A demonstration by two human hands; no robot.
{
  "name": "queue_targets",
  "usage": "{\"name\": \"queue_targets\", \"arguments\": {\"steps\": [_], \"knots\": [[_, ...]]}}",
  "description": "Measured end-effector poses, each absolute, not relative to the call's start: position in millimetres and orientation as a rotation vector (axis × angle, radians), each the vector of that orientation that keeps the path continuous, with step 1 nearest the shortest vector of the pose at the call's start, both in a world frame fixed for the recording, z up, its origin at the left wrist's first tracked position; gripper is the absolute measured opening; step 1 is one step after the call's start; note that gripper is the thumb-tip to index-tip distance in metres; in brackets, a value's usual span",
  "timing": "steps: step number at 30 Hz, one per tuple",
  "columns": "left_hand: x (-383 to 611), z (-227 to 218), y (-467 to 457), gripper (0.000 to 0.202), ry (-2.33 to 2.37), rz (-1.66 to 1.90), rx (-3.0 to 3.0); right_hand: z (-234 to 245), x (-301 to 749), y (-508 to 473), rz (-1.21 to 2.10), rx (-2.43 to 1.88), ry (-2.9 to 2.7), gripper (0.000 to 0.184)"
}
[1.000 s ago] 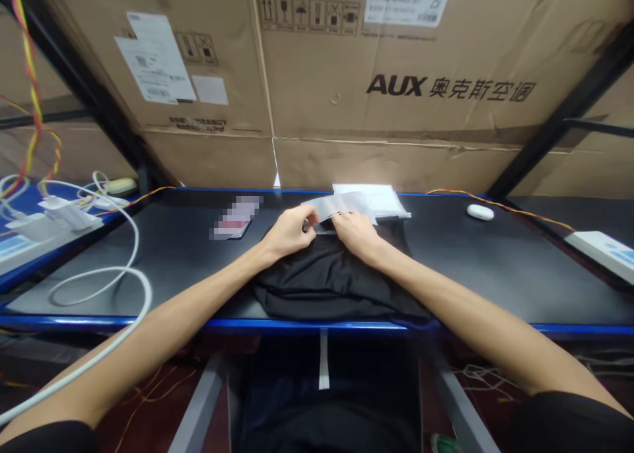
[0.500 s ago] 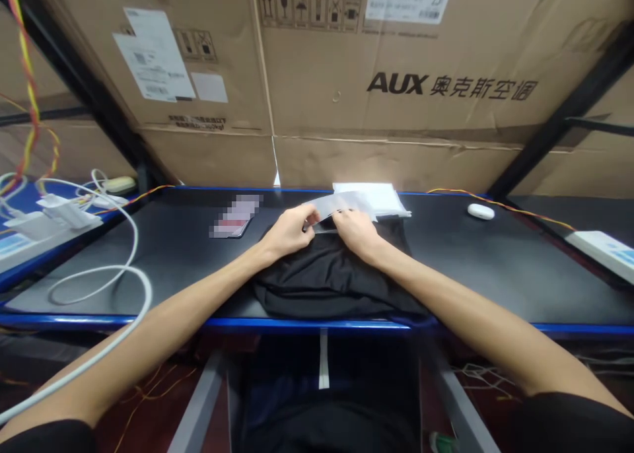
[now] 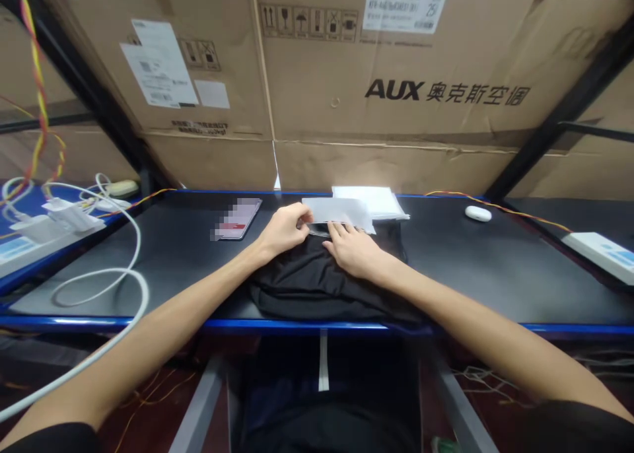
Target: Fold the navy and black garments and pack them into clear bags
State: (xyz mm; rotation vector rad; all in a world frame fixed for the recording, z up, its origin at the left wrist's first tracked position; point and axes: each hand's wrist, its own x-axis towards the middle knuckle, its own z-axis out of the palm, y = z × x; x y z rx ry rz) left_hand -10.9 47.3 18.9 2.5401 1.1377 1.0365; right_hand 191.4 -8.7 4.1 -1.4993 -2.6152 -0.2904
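Note:
A thin, whitish translucent sheet (image 3: 341,210) lies across the far edge of a bunched black cloth (image 3: 317,288), probably a garment. My left hand (image 3: 287,230) is closed in a pinch at the sheet's left end, its fingertips partly hidden. Flat on the cloth rests my right hand (image 3: 354,248), fingers stretched out and touching the sheet's near edge. Just behind the sheet sits a stack of white, flat sheets or packets (image 3: 379,202).
A phone (image 3: 242,216) lies left of the cloth on the black tabletop (image 3: 460,268). To the right are a small white case (image 3: 478,213) and a power strip (image 3: 601,255). A white cable (image 3: 141,288) loops over my left forearm. A large carton (image 3: 317,109) stands behind.
My right hand has come slightly nearer to me, and its fingers have straightened from a curled hold. The sheet now lies flatter and straighter. My left hand keeps its pinch.

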Motion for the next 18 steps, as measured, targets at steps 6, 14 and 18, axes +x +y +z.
{"name": "queue_targets", "arguments": {"steps": [6, 14, 18], "knots": [[-11.5, 19.0, 47.9, 0.019, 1.134, 0.994, 2.579, 16.0, 198.9, -3.4, -0.105, -1.458, -2.599, 0.063], [-15.1, 22.5, 49.3, 0.019, 1.203, 1.001, 2.598, 37.1, 253.9, -1.4, 0.323, -0.946, -2.573, 0.039], [-16.4, 23.2, 49.8, 0.019, 1.224, 1.004, 2.608, 37.0, 288.5, 2.4, 0.378, -0.949, -2.290, 0.028]]}}
